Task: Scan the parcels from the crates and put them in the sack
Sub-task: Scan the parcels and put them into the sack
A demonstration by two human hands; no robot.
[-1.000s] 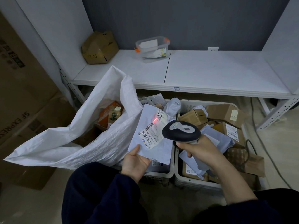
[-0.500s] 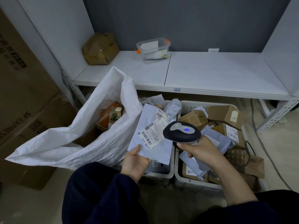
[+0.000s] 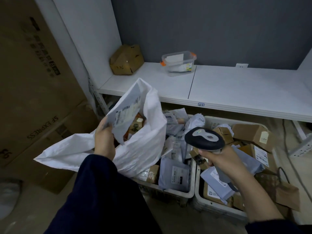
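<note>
My left hand (image 3: 103, 137) grips a flat white mailer parcel (image 3: 125, 110) by its lower edge, holding it over the open mouth of the white woven sack (image 3: 145, 146). Orange and brown packages show inside the sack. My right hand (image 3: 219, 158) holds the black barcode scanner (image 3: 204, 138) above the crates, away from the parcel. Two pale plastic crates (image 3: 196, 188) stand side by side on the floor, filled with several grey mailers and brown cardboard boxes.
A low white shelf (image 3: 228, 88) runs behind the crates, carrying a crumpled brown box (image 3: 125, 59) and a clear plastic tub (image 3: 179, 63). Large cardboard cartons (image 3: 33, 92) fill the left side. A brown paper bag (image 3: 285, 191) and a cable lie at right.
My left hand has swung the white mailer left from in front of the scanner to over the sack's mouth. The scanner's red beam has gone out.
</note>
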